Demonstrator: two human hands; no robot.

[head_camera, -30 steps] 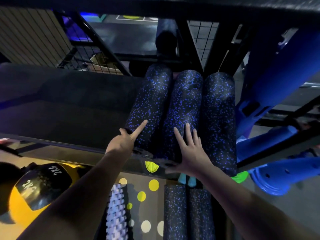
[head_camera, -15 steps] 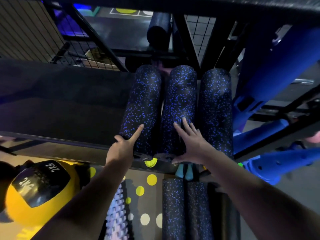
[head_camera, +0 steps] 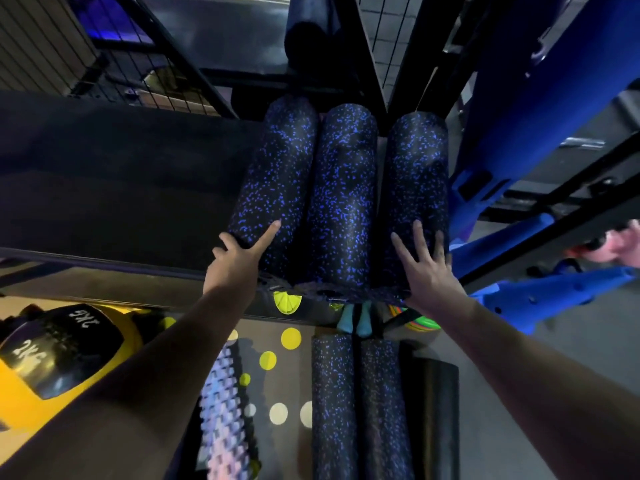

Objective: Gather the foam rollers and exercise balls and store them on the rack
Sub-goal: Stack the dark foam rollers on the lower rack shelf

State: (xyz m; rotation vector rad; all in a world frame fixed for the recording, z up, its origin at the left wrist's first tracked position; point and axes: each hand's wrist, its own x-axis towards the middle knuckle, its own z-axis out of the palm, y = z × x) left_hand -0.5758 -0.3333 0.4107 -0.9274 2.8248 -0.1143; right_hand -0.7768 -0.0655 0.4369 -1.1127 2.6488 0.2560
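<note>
Lying side by side on the rack shelf [head_camera: 121, 188], long axes pointing away, were the left roller [head_camera: 277, 174], middle roller [head_camera: 343, 188] and right roller [head_camera: 412, 174]: black foam cylinders speckled blue. Left hand [head_camera: 235, 268] touched the left roller, forefinger straight, gripping nothing; right hand [head_camera: 427, 271] lay spread on the right roller. Yellow ball [head_camera: 52, 358] below read "2KG".

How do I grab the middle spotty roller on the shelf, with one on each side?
Grab the middle roller by its near end, coming from the front. The left roller and right roller lie close along both sides, so fingers probably won't fit there. Hold the round end top and bottom, then slide it toward you.
</note>
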